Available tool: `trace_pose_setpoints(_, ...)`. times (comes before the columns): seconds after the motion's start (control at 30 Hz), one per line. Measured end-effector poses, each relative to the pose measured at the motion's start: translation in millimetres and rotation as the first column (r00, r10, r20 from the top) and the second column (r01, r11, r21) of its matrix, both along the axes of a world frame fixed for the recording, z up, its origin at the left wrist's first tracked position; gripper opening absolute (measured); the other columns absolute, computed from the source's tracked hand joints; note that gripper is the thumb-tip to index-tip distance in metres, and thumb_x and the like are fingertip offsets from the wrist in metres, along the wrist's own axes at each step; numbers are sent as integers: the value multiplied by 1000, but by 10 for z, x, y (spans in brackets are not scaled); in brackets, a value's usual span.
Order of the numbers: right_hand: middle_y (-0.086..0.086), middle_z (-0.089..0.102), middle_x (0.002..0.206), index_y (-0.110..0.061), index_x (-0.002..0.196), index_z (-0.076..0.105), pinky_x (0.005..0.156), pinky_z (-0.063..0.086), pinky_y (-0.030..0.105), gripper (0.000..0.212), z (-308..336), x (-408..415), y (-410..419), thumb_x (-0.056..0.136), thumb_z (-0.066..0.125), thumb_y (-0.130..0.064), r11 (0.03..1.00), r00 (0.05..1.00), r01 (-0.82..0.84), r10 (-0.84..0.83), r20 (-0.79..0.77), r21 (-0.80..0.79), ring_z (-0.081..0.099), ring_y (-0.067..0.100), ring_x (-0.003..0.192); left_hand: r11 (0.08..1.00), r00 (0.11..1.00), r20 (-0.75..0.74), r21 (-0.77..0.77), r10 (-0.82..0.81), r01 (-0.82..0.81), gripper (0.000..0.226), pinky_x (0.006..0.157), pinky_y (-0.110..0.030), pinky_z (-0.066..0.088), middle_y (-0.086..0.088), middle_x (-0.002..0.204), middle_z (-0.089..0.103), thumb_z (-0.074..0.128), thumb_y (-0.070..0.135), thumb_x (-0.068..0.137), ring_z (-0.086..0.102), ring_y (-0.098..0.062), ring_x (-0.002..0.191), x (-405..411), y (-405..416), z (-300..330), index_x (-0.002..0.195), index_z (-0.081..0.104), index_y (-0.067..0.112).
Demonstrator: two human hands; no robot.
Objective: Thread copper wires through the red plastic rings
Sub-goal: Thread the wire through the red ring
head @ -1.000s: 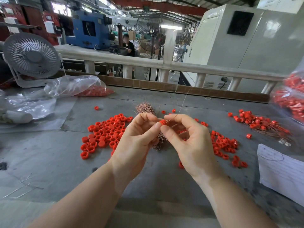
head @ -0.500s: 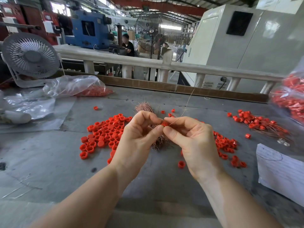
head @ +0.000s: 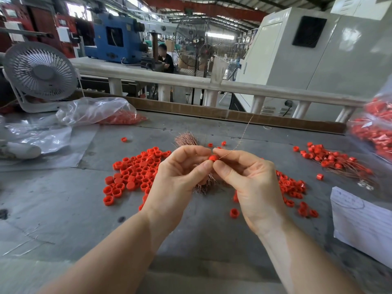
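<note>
My left hand (head: pixel 180 179) pinches a small red plastic ring (head: pixel 212 158) between thumb and forefinger above the grey table. My right hand (head: pixel 252 183) pinches a thin copper wire (head: pixel 239 139) right at the ring; the wire rises up and to the right. A bundle of copper wires (head: pixel 186 139) lies on the table behind and under my hands. A heap of loose red rings (head: pixel 135 172) lies left of my hands, and more red rings (head: pixel 294 189) lie to the right. A pile of rings with wires through them (head: pixel 333 159) sits at the far right.
A white desk fan (head: pixel 40 75) stands at the back left beside clear plastic bags (head: pixel 95 111) with red rings. Another bag of red parts (head: pixel 375 130) is at the right edge. White paper (head: pixel 360 221) lies at the near right. A cardboard strip and white railing (head: pixel 233 87) bound the far edge.
Both hands stay pinched together and have lifted slightly; the red ring now shows more plainly between the fingertips, with the wire still angled up and right.
</note>
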State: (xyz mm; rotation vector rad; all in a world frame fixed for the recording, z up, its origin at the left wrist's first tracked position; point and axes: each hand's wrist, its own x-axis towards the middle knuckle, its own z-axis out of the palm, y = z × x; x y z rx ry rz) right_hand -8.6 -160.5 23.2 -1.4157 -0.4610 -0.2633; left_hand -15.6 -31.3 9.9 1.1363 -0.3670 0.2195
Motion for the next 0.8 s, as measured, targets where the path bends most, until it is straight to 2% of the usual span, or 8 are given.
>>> trace_pose_setpoints(0.23, -3, 74, 86, -28, 87, 76, 72, 52, 18, 23, -26, 15, -3, 66, 71, -20, 1000, 1000, 3, -3, 23, -1, 70, 10, 84, 1000, 998, -53, -2, -20, 20, 22, 66, -14, 51, 2, 82, 74, 71, 20, 63, 67, -4, 75, 1, 12, 11, 83, 76, 24)
trace_pose_setpoints(0.4, -4, 74, 82, -26, 81, 76, 71, 52, 17, 19, -35, 25, -9, 65, 71, -19, 999, 999, 34, -34, 35, -6, 70, 9, 80, 1000, 999, -39, 11, 20, -19, 18, 67, -13, 50, -1, 81, 74, 67, 11, 67, 68, -6, 76, -15, -23, 15, 80, 76, 19)
trace_pose_setpoints(0.47, -3, 74, 81, -23, 78, 75, 70, 52, 17, 15, -35, 23, -13, 65, 71, -18, 999, 998, 47, -46, 43, -11, 70, 11, 79, 998, 997, -51, 49, 53, -50, 18, 69, -15, 50, -6, 81, 70, 69, 15, 66, 66, -8, 73, -16, -20, 9, 82, 75, 18)
trace_pose_setpoints(0.53, -1, 74, 80, -22, 80, 73, 70, 52, 17, 14, -33, 19, -20, 66, 72, -17, 998, 997, 60, -58, 53, -35, 70, 13, 78, 996, 994, -82, 62, 66, -61, 18, 64, -13, 48, -8, 75, 64, 70, 16, 65, 61, -6, 64, -12, -17, 3, 83, 75, 18)
trace_pose_setpoints(0.67, 2, 73, 79, -20, 79, 72, 70, 53, 20, 16, -44, 18, -22, 76, 70, -5, 998, 999, 38, -37, 30, -41, 69, 13, 77, 1000, 994, -109, -10, -21, 20, 15, 57, -11, 46, 0, 69, 70, 69, 14, 66, 61, -3, 57, -19, -31, 19, 78, 76, 20)
trace_pose_setpoints(0.8, 3, 72, 78, -17, 80, 69, 67, 53, 20, 20, -41, 9, 4, 81, 64, 1, 999, 999, -34, 34, -8, 2, 68, 11, 75, 999, 991, -124, -31, -48, 45, 18, 63, -17, 50, -2, 75, 72, 71, 20, 62, 65, -11, 67, -15, -23, 12, 80, 75, 21)
